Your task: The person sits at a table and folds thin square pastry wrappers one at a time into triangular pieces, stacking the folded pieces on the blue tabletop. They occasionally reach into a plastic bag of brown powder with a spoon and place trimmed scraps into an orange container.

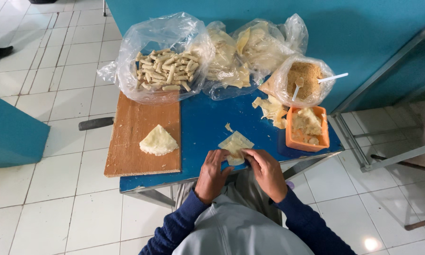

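A pale square wrapper sheet point(236, 142) lies on the blue table point(203, 123) near its front edge. My left hand point(211, 175) and my right hand point(267, 172) both pinch the wrapper's near corner and fold it over. A stack of triangular wrappers point(158, 140) rests on the wooden board point(137, 151) to the left. An orange tub point(307, 130) with filling stands to the right of my hands.
At the back of the table are plastic bags: one of rolled sticks point(163, 71), two of wrapper sheets point(245, 52), one of brown crumbs point(303, 80) with white spoons. Loose wrappers point(271, 109) lie beside the tub. A metal frame point(387, 99) stands at right.
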{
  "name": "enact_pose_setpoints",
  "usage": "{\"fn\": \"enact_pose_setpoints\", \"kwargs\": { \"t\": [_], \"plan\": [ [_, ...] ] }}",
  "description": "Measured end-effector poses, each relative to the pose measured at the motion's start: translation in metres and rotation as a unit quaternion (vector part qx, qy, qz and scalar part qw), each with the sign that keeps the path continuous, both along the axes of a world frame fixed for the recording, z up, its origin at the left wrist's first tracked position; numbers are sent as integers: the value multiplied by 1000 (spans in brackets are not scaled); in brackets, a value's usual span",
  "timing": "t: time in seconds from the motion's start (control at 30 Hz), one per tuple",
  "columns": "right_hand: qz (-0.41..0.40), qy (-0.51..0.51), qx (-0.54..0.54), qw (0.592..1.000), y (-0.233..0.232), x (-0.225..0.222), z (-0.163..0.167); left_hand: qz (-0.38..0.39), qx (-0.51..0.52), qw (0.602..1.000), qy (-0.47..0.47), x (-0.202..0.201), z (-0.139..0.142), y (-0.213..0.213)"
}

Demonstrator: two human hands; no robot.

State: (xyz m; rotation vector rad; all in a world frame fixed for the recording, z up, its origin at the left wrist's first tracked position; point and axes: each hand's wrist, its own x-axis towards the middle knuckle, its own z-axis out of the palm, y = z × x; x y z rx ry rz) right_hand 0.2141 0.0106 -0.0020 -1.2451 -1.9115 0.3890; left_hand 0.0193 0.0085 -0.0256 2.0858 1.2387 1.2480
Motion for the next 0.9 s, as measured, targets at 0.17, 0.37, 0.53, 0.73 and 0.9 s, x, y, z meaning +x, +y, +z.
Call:
{"fn": "enact_pose_setpoints", "kwargs": {
  "t": [0.17,0.37,0.53,0.73,0.9],
  "plan": [
    [46,-62,74,994,5,3,-6,-7,-1,1000,5,0,2,3],
    [65,-96,121,986,16,7,-15,-20,33,999,12,1,5,3],
    [2,-41,-27,999,25,2,-17,2,54,998,32,6,1,10],
    [-1,-9,-2,1000,32,-11,-14,31,16,999,17,11,1,28],
    [-2,-64,53,997,33,-11,-12,28,3,999,15,11,8,34]
  ]
}}
